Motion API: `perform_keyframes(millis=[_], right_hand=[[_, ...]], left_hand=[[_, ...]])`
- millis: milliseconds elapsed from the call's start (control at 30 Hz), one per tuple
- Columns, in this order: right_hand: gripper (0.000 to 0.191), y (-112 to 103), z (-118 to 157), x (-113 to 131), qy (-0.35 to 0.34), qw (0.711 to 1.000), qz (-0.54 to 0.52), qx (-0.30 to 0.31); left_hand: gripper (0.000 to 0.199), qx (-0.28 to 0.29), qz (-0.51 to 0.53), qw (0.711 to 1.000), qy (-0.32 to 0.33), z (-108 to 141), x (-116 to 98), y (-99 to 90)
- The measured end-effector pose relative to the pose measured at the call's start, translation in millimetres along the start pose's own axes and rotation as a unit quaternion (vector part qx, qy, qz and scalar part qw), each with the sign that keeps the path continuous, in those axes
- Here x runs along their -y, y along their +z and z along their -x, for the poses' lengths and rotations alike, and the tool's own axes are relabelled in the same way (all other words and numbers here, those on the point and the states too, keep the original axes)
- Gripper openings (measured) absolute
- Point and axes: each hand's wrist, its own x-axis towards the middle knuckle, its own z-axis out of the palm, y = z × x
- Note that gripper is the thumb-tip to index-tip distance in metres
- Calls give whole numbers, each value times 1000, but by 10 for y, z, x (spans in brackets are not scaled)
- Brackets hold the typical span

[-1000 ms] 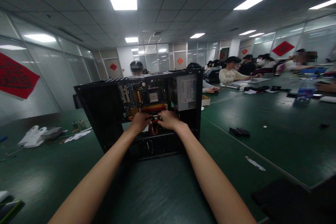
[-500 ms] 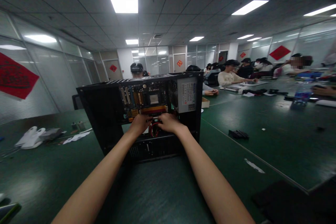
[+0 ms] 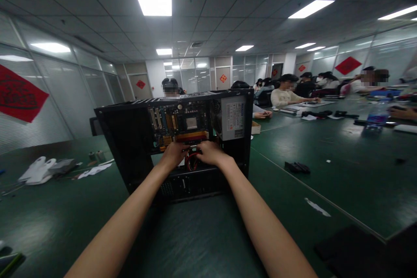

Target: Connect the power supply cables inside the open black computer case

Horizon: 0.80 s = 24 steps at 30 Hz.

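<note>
Standing upright on the green table [image 3: 195,234], the black computer case [image 3: 130,139] faces us with its side panel off, so its inside is open to view. Within it we see the motherboard [image 3: 177,124] mounted on the far wall, with coloured slots at its left, a pale square socket near its middle and orange-red slots along its lower edge. To the right of the board sits the grey power supply [image 3: 232,118], carrying a white label. Below the board a loop of red cable [image 3: 192,163] hangs among dark wires, and under that runs the case's dark lower frame with vent holes.

We reach into the opening with both arms. Our left hand [image 3: 174,154] is curled, its fingers bent in at the lower edge of the motherboard just left of the red cable; our right hand [image 3: 210,152] is curled likewise, just right of the cable, and the two hands lie close together, almost touching. Both seem to press or pinch at something small between them at the orange-red slots, but the fingertips are hidden and too small for us to tell what they hold.

Left of the case lie white papers [image 3: 35,170] and small parts, and a small black object [image 3: 296,167] lies to the right. Other people sit at the tables beyond.
</note>
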Motion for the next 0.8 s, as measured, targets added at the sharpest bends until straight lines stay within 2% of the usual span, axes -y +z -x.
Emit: perform_keyframes(millis=[200,367,600,800], right_hand=[[26,3,1,-3,2,1000,-3,8],[25,14,11,3,4,1000,-5,5],[21,54,30,-2,6,999,-26,-30],[26,107,5,-49,-18,995,-78,-57]], left_hand=[[31,2,-17,1000,-3,30,-62,-45],[29,10,-47,998,-29,38,-145,-78],[27,26,-45,998,-36,-25,-133,-69],[22,33,-58,998,-24,-93,-127,-65]])
